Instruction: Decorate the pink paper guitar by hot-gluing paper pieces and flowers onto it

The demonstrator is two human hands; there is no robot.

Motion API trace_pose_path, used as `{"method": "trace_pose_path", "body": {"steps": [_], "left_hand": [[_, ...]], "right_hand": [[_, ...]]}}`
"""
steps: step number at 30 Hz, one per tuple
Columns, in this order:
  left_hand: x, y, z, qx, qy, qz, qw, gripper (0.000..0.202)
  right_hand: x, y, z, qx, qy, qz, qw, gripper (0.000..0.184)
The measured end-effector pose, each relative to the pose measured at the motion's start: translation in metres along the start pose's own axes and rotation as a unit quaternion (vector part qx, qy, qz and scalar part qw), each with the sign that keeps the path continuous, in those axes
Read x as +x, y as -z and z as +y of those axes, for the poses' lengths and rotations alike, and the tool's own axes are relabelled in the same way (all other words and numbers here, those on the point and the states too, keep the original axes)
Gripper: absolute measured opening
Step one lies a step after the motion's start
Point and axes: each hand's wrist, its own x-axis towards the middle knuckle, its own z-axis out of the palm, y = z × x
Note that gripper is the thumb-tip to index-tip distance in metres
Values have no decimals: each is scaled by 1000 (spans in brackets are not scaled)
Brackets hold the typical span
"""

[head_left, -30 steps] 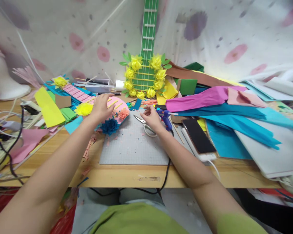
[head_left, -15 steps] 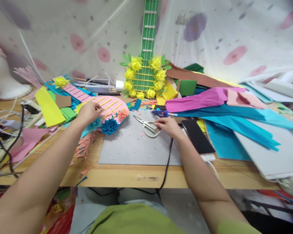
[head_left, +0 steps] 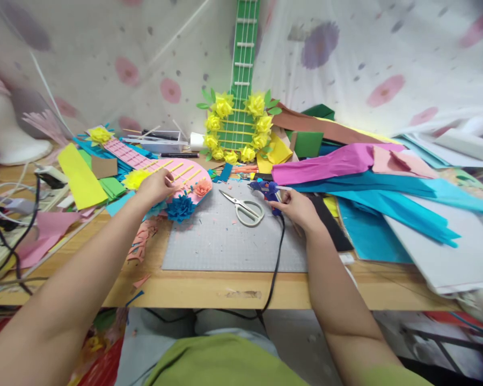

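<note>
Scissors (head_left: 243, 209) lie on a gray cutting mat (head_left: 217, 249) to the left of a person's right hand (head_left: 300, 208), its fingers loosely curled at the handle of a blue hot glue gun (head_left: 266, 187), a firm grip impossible to confirm. The left hand (head_left: 155, 187), fingers bent close together, is over a flower-trimmed pink guitar (head_left: 199, 172), any hold hidden. Behind, a green guitar (head_left: 240, 115) ringed with yellow flowers (head_left: 262, 123) stands before a patterned curtain (head_left: 346, 80).
</note>
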Motion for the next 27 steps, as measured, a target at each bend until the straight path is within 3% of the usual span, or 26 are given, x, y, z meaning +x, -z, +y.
{"method": "trace_pose_path", "body": {"steps": [5, 9, 14, 17, 19, 22, 25, 27], "left_hand": [[-1, 3, 0, 0, -18, 38, 999, 21], [-3, 6, 5, -27, -29, 61, 997, 9], [-20, -4, 34, -142, -92, 101, 980, 16], [-37, -28, 58, -251, -129, 91, 955, 15], [-48, -50, 73, -345, -126, 37, 929, 19], [-60, -86, 89, -460, -57, -34, 886, 27], [-64, -113, 95, -523, 13, -32, 851, 27], [-63, -124, 96, -538, 44, -19, 842, 24]], "right_hand": [[7, -19, 8, 67, 33, 38, 997, 45], [11, -31, 4, 103, 55, 27, 993, 45], [10, -41, -14, 82, -3, 7, 997, 41], [9, -46, -20, 86, -31, -5, 996, 42], [10, -49, -20, 101, -44, 1, 994, 42], [12, -51, -16, 157, -50, 29, 986, 39], [11, -43, -10, 294, -51, 35, 954, 41], [8, -33, -8, 389, -31, 2, 921, 42]]}}
